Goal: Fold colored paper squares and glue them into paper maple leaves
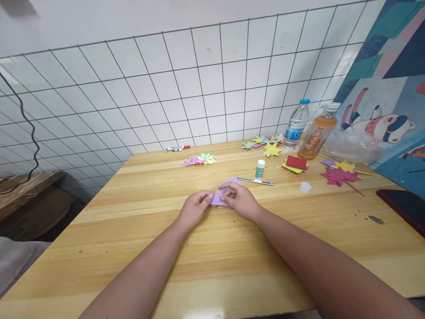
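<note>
A piece of purple folded paper (pixel 217 199) is held between both hands, just above or on the wooden table (pixel 149 261). My left hand (pixel 195 208) pinches its left corner between thumb and fingers. On the other side, my right hand (pixel 241 199) has its fingers closed on the right part of the paper and covers some of it. A second purple edge (pixel 232 180) shows behind my right hand; whether it belongs to the same sheet I cannot tell. Just beyond that hand lie a pen (pixel 260 182) and an upright glue stick (pixel 260 170).
Paper leaves (pixel 199 160) lie toward the wall, with more leaves (pixel 265 144) further right. A water bottle (pixel 294 126) and an orange drink bottle (pixel 318 135) stand behind stacked paper squares (pixel 295 163). A clear cap (pixel 305 187), a crimson leaf (pixel 339 176) and markers (pixel 178 148) are also there.
</note>
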Demonstrator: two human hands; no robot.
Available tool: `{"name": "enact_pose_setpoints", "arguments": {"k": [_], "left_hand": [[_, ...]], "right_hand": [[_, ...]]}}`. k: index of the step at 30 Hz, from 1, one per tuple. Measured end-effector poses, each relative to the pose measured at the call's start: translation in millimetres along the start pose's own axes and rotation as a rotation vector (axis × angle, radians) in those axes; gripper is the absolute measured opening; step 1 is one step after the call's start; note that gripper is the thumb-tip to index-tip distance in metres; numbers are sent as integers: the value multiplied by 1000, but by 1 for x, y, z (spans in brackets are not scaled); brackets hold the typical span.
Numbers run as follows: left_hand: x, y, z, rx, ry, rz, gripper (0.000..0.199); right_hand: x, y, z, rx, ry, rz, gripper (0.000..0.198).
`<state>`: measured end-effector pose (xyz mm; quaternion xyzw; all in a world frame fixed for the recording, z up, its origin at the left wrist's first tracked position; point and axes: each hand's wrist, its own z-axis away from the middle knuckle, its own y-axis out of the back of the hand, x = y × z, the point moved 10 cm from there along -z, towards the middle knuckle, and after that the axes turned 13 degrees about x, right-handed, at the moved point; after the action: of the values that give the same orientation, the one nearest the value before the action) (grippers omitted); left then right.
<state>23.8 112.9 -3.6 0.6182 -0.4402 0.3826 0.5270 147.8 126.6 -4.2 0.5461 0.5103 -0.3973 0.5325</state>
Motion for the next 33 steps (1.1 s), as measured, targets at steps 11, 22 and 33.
{"name": "enact_pose_setpoints", "arguments": {"k": [11,22,33], "left_hand": [[-10,-3,-2,-14,38,0,31],[-8,0,-2,-79,171,178,34],[-11,4,-3,-20,227,157,28]], "right_hand": [[-13,15,-2,131,228,211,4],[-13,7,2,36,256,366,35],[-34,-2,15,10,439,724,49]]}}
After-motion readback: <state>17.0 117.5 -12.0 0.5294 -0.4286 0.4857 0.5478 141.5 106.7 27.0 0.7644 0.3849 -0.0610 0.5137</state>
